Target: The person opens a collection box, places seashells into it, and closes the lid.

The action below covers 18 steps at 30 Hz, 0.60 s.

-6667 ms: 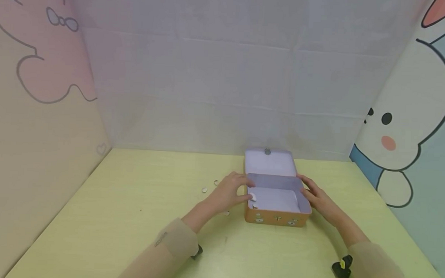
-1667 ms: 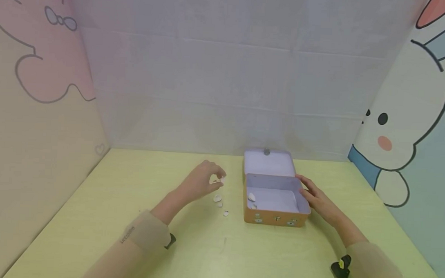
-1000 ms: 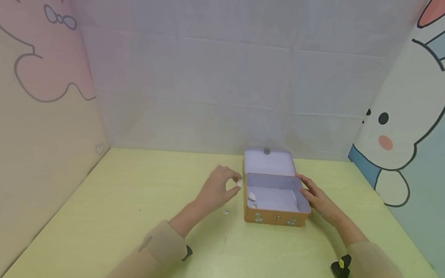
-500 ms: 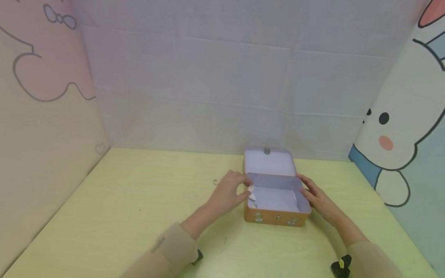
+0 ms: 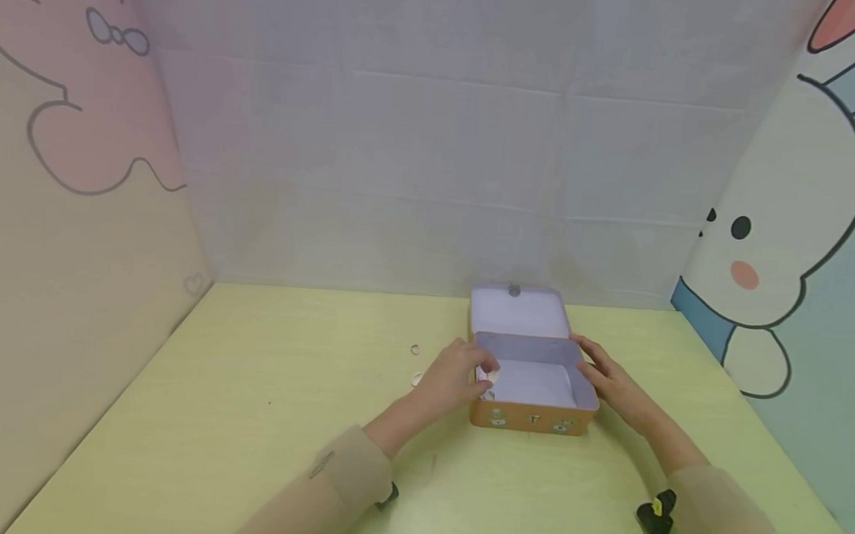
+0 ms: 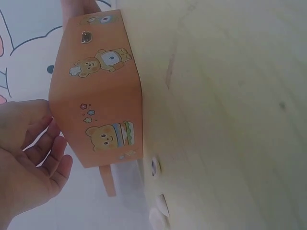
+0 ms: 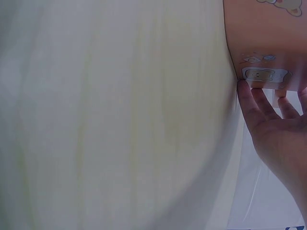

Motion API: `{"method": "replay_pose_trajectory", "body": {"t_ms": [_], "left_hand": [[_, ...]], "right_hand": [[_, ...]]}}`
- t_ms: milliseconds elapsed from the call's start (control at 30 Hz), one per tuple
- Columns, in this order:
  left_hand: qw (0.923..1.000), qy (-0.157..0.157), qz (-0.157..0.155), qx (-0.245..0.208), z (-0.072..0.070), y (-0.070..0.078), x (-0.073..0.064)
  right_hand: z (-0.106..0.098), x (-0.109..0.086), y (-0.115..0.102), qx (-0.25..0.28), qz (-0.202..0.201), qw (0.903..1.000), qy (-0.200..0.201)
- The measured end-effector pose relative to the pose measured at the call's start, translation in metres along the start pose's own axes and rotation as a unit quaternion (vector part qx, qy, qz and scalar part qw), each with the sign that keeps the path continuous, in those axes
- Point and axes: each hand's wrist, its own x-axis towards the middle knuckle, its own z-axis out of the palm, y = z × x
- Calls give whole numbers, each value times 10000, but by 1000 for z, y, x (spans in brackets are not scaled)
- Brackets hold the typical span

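"Dipped lower into the box point(image 5: 514, 418), hasn't it, that left hand point(image 5: 446, 381)?"

"Yes. Leftmost, loose pieces point(image 6: 156, 166) remain on the desk point(image 5: 181, 447), so I'd call it unfinished. Next, the left hand seems to pinch a white piece point(image 5: 494, 375) inside the box's left end, near a small piece point(image 5: 489, 396) already in."

"And the right hand point(image 5: 614, 387)?"

"Fingers loosely extended, resting against the box's right end, holding no piece that I can see"

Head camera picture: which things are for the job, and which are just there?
For the job, probably:
open orange rectangular box, lilac inside
round white piece pinched by the left hand
white pieces on the pale yellow table
right hand, touching the box

Just there:
white cartoon rabbit print
black gadget with yellow mark
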Motion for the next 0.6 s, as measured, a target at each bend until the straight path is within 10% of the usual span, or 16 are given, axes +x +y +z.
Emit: {"method": "replay_pose_trajectory", "body": {"t_ms": [600], "left_hand": [[9989,-90,79,-445,-16,-13,-4]], "right_hand": [[3,3,1,-51,25,10000,13]]}}
